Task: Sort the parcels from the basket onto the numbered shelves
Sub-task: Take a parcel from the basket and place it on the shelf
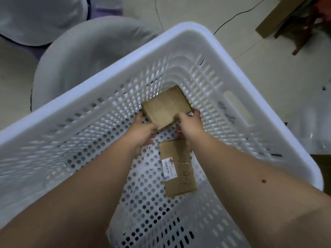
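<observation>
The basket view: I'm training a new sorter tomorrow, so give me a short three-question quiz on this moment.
1. True or false: both hands grip the same parcel.
2. How many parcels show in the white basket? A) one B) two C) four
3. What is handwritten on the parcel lying flat near the person?

Key
1. True: the left hand and right hand hold the far parcel at opposite edges.
2. B
3. "4-3", beside the printed label on the near parcel.
</observation>
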